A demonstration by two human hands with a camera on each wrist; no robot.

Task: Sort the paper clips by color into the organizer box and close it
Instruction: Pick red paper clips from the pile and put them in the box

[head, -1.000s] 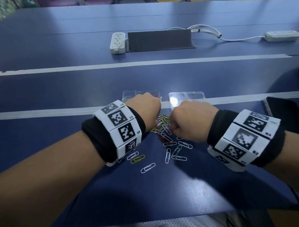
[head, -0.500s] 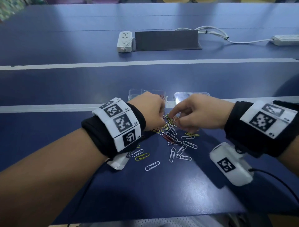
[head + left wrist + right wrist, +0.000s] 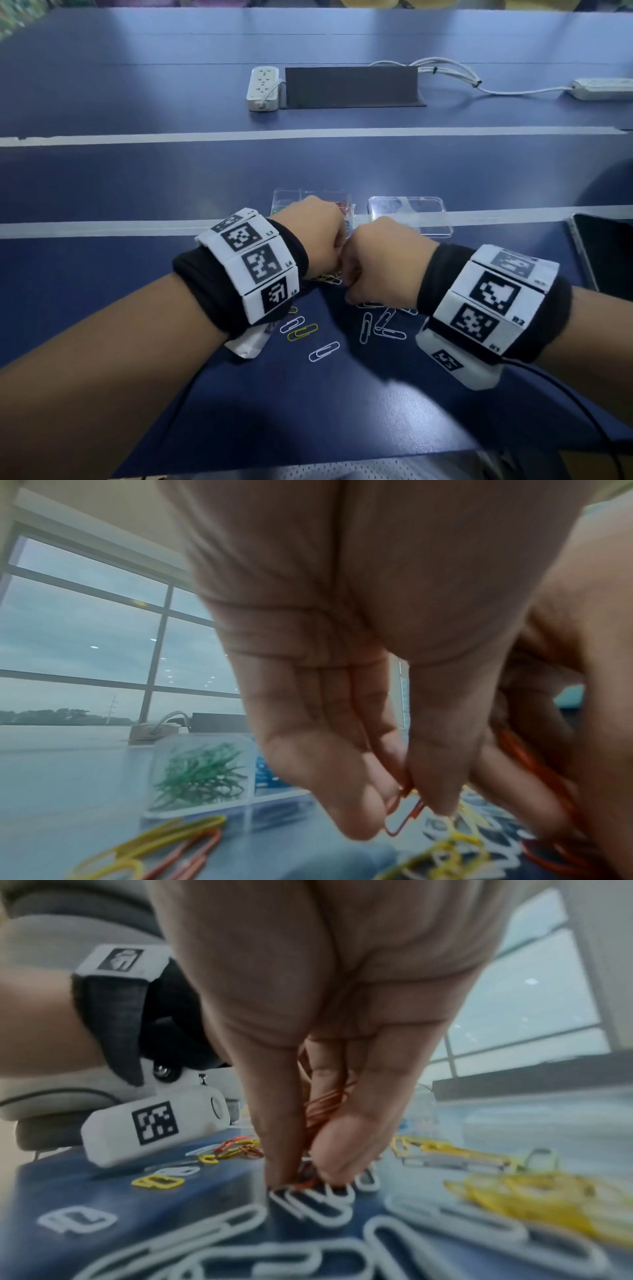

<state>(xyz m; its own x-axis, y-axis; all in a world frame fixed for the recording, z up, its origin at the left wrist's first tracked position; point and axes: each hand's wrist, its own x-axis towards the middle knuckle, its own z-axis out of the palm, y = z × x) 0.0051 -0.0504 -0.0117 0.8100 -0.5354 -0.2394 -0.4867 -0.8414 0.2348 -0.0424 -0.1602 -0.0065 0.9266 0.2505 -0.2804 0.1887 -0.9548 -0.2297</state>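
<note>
Two hands pinching orange clips over the pile

Left hand (image 3: 342,669) fingers (image 3: 349,791) nip one orange clip (image 3: 404,818); right hand (image 3: 325,1015) pinches a bunch of orange ones (image 3: 325,1102); clips (image 3: 376,325) lie loose on the worktop (image 3: 137,188) before the box (image 3: 287,200); light, springy wire, slippery and prone to tangling, best taken across the loops.

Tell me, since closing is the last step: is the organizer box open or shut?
Open. The organizer box has no cover on it; its clear lid lies flat on the table beside it, and green clips sit exposed in one compartment.
</note>
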